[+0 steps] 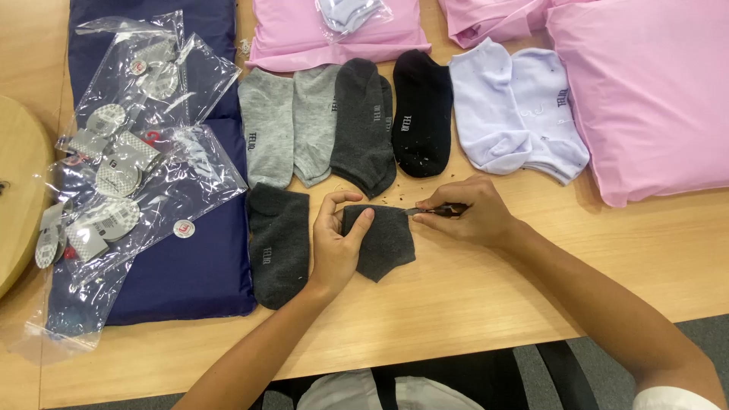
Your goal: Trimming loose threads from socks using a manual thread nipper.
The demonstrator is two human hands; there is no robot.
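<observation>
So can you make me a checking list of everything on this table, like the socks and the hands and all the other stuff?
Surface: light wooden table, small dark crumbs near the hands.
Job's things: dark grey sock flat on the table; small dark tool at its top edge.
Clutter: matching dark grey sock beside it; row of light grey, dark grey, black and pale lilac socks; clear plastic bags; navy bag; pink bags.
Grippers: left hand pins the sock; right hand holds the tool.
Cables: nothing seen.
Surroundings: round wooden top at left; grey floor.
</observation>
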